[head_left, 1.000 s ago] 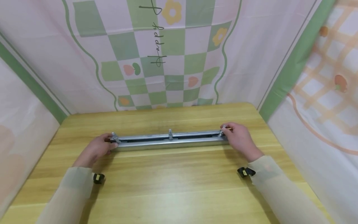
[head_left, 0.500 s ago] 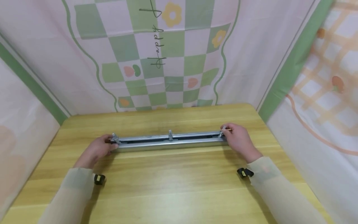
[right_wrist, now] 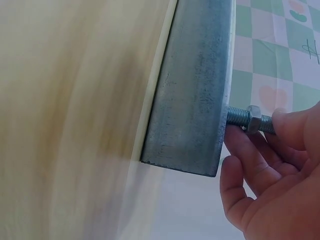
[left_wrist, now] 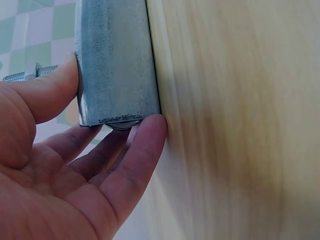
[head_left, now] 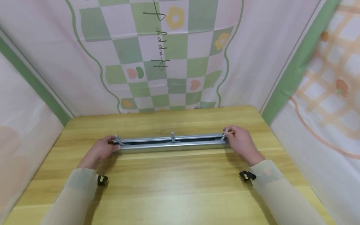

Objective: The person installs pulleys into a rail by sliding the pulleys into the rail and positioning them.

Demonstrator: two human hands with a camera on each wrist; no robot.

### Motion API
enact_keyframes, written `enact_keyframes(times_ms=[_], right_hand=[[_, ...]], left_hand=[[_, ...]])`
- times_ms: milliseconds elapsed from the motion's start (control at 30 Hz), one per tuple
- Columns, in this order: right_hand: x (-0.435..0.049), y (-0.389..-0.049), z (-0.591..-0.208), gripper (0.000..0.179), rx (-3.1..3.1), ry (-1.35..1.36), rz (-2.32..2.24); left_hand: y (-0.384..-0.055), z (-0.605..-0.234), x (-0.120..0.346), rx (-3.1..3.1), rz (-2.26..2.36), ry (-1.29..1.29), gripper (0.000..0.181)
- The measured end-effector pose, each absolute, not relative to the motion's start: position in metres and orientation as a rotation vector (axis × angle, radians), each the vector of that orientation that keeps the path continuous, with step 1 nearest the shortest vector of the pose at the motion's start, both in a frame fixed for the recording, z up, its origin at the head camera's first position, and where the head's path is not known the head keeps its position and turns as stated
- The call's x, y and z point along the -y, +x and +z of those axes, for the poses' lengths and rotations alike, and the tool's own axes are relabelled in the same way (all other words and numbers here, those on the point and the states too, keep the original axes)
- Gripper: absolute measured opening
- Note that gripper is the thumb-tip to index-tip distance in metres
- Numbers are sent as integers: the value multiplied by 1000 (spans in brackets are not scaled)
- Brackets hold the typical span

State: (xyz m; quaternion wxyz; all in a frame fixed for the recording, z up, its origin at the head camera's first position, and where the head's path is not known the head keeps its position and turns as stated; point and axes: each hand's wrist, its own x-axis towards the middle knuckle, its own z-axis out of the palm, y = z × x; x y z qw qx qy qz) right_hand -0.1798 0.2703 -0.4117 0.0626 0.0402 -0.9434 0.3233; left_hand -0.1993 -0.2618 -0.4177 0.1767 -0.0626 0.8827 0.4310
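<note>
A long grey metal channel [head_left: 157, 148] lies across the wooden table, its slotted side up. My left hand [head_left: 99, 149] grips its left end; in the left wrist view the thumb presses the upper edge while a finger reaches the lower corner of the end. A bolt [left_wrist: 46, 71] with a nut stands up beside that thumb. At the other end, my right hand [head_left: 242, 143] pinches an upright bolt [right_wrist: 237, 117] below and above its hex nut [right_wrist: 255, 119]. A third bolt [head_left: 172, 137] rises from the slot midway. The far fingers of both hands are partly hidden.
The wooden table [head_left: 174, 184] extends in front of the channel and a little behind it. Printed curtains [head_left: 180, 68] hang close along the back and both sides. A small black device [head_left: 102, 180] sits at the left wrist, another [head_left: 247, 176] at the right.
The head view has shifted slightly, so the whole scene sits a little lower and further right. Both hands keep their places on the channel and bolt.
</note>
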Motion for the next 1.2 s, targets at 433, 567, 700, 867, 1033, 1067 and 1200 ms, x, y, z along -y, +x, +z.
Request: enact_keyframes(times_ms=[433,567,700,867,1033,1067,1200], right_hand=[[-272,-177,-414,29,2864,128,944],[-272,-176,-411,29,2873,118,937],[-271,-175,-409,30,2875,114,936],[-271,-176,-410,30,2872,121,932],[-270,-177,-412,30,2877,107,939],[-269,-178,-412,30,2878,106,941],[-268,-179,-412,30,2877,104,938]], left_hand=[[-200,-420,258,-2480,1238,-221,71],[-200,-419,257,-2490,1223,-231,72],[-200,-418,256,-2491,1217,-243,72],[-200,-418,256,-2481,1242,-236,73],[-198,-419,258,-2484,1244,-229,73],[-198,-419,258,-2485,1241,-229,72],[-198,-418,260,-2492,1243,-213,73]])
